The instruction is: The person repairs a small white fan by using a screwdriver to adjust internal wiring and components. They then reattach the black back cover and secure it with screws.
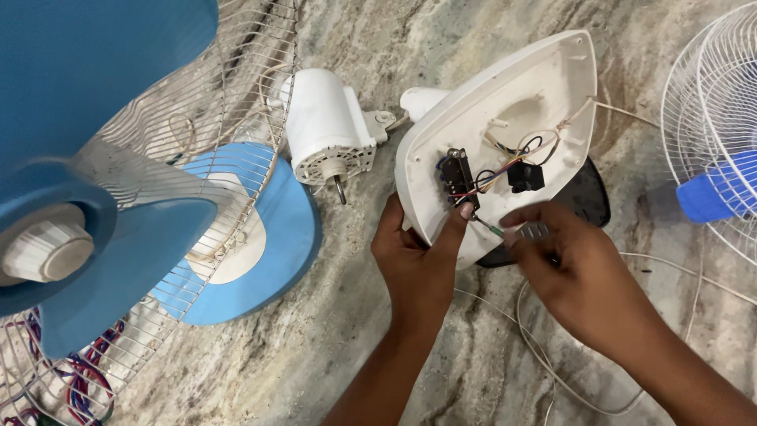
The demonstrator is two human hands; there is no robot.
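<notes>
A: Nearest us, what are the two hands doing?

B: The left hand [415, 256] grips the lower edge of the white fan base shell [536, 95], thumb pressed near the black switch block [458, 177], apparently to hold the shell tilted so its hollow inside faces up. The right hand [574, 272] is closed in a pinch on a thin green-tipped tool [486, 227], its point aimed at that block.

A: And the shell itself?

B: It rests on the marbled stone floor [355, 331], leaning over a dark plate [590, 197]. Inside are coloured wires [505, 162] and a small black part [525, 177].

A: Farther out?

B: A white motor housing [327, 134] lies just beside the shell; a blue fan blade [268, 237] under a wire guard [236, 118] sits to the left, and another guard [710, 118] is at the right edge.
</notes>
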